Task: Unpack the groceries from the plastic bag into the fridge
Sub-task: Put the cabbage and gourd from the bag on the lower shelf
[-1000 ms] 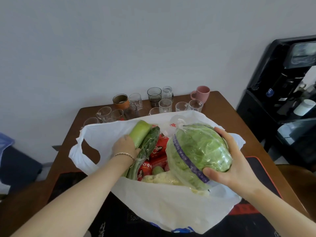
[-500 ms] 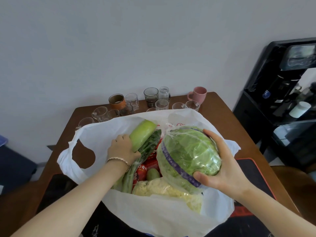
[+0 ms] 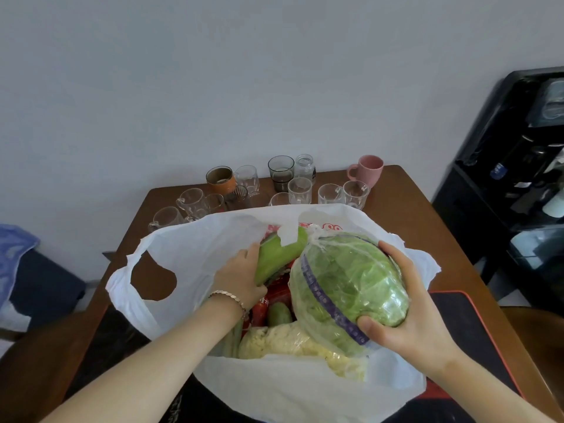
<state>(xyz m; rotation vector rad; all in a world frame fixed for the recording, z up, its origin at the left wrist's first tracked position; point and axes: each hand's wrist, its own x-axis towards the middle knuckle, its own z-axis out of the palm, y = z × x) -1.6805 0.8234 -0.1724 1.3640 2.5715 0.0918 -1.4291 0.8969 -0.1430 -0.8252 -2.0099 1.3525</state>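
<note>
R hand (image 3: 409, 315) grasps the wrapped cabbage (image 3: 351, 288), thumb on its near side & fingers over the far side, holding it just above the open mouth of the plastic bag (image 3: 189, 248). L hand (image 3: 241, 279), directly left of it, is inside the bag w/ fingers closed round the pale green gourd (image 3: 274, 257). Below & between both hands, in the bag: red packets (image 3: 274, 297), a small green veg (image 3: 279, 314) (cucumber?), and cauliflower (image 3: 283, 340) nearest the person's body. Bag sits on a black mat (image 3: 476, 331) w/ red edge on the brown table (image 3: 396, 203). Beyond the hands, at the table's far edge: a cluster of glasses (image 3: 299, 190) & a pink mug (image 3: 367, 170). Far right of R hand, a black cabinet (image 3: 503, 193). Fridge not in view. Progress, my read: v. early. Cabbage is about out, gourd gripped but not lifted clear, nothing seen stored yet. Rest of the bag's contents all to go, plus the carry to the fridge.
</note>
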